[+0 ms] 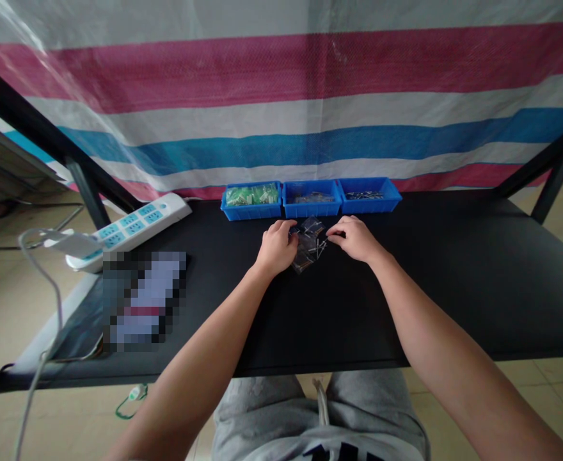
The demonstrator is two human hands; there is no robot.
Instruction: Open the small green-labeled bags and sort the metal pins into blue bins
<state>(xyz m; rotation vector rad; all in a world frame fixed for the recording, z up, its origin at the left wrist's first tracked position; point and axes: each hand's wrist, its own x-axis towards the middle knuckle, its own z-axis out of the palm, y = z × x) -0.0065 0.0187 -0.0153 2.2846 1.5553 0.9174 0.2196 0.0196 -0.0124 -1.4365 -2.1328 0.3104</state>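
A small clear plastic bag (306, 251) with dark small parts in it lies on the black table (406, 301), between my two hands. My left hand (276, 246) has its fingers curled and grips the bag's left edge. My right hand (354, 238) is closed in a pinch at the bag's right side, on a tiny dark part that is too small to name. Just beyond my hands stand three blue bins in a row: the left bin (251, 201) holds green pieces, the middle bin (312, 198) and the right bin (368, 195) hold small dark parts.
A white power strip (130, 229) with blue sockets lies at the table's left, its cable (36, 282) hanging off the edge. A blurred flat object (143, 301) lies at the near left. A striped tarp (281, 96) hangs behind the table.
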